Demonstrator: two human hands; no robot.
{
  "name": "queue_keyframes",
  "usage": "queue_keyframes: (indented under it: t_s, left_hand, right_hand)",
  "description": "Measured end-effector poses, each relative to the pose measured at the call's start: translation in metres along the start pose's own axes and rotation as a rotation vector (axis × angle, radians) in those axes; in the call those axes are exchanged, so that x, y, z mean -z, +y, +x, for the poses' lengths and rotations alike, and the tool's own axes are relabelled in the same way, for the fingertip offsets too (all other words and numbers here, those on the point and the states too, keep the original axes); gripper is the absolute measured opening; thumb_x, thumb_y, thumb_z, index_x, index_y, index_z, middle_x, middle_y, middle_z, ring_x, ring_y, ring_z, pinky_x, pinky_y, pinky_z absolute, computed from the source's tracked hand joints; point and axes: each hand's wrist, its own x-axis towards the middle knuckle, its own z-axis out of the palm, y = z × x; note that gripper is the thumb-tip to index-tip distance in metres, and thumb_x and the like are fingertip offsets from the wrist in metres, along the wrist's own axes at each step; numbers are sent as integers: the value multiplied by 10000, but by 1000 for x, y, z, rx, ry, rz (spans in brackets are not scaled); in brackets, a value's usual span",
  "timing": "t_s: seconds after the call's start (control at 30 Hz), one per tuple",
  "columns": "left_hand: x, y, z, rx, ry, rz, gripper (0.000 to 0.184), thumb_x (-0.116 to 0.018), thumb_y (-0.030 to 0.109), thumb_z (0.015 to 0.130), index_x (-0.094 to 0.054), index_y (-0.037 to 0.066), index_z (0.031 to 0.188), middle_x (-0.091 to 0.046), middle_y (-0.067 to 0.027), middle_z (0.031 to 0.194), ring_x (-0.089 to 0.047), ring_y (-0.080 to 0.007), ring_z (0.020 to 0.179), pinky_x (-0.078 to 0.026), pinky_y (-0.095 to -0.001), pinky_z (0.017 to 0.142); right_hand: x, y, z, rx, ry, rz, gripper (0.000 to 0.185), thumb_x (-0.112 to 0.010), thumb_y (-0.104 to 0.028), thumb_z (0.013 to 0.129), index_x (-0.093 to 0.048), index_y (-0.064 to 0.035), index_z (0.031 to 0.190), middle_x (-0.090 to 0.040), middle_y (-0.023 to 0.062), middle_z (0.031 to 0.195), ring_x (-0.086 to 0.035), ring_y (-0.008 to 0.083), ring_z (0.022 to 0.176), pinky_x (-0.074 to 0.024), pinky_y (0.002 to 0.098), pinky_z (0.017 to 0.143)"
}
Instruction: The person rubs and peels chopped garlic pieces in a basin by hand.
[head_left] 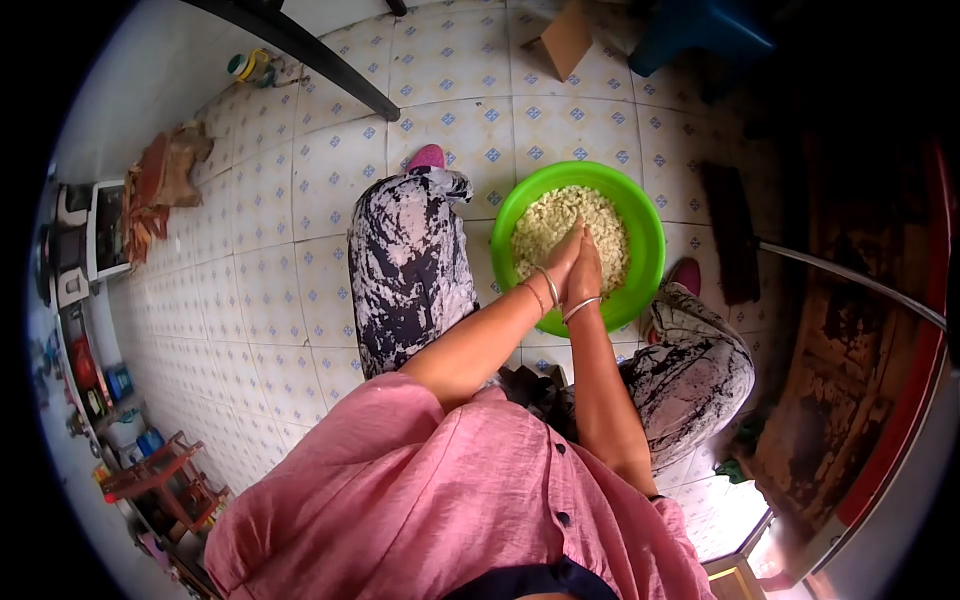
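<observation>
A bright green plastic basin (648,235) stands on the tiled floor between my feet. Pale, crumbly lumps (550,218) fill its bottom. My left hand (566,256) and my right hand (585,270) are pressed palm to palm over the lumps, fingers pointing away from me. The fingertips reach down to the heap or just above it; I cannot tell which. Whatever lies between the palms is hidden. A bangle circles each wrist.
A dark broom or brush head (732,235) with a metal handle lies to the right. Black furniture legs (350,75), a cardboard piece (564,42) and a blue plastic stool (700,35) are ahead. A small reddish wooden stand (165,478) is at the left.
</observation>
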Motion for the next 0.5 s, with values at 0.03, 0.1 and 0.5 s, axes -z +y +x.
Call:
queue_keyframes:
  t_s: [0.03,0.1,0.5]
  left_hand:
    - [-1,-5,-3,40,-45,5,621,-455,575,813,-427,129,1244,-521,-85,1055,-495,-184,897,-435,-325,777]
    - [-3,-16,-8,-32,-33,45,620,-433,568,826,-399,137,1271,-494,-92,1129,-487,-193,957,-428,-332,812]
    - [6,-6,10,38,-33,-90,463,-433,515,850,-490,132,1105,-526,-51,956,-482,-173,867,-413,-322,777]
  right_hand:
    - [-2,6,10,-22,89,148,350,-365,-360,898,-494,-54,1008,-487,111,968,-436,223,908,-373,331,786]
    - [13,27,52,-198,61,483,277,-423,-351,885,-514,-116,770,-483,5,711,-425,143,663,-385,300,624]
    - [9,9,15,166,-111,-305,528,-271,-374,933,-327,-10,1312,-364,150,1331,-352,239,1222,-256,282,1025]
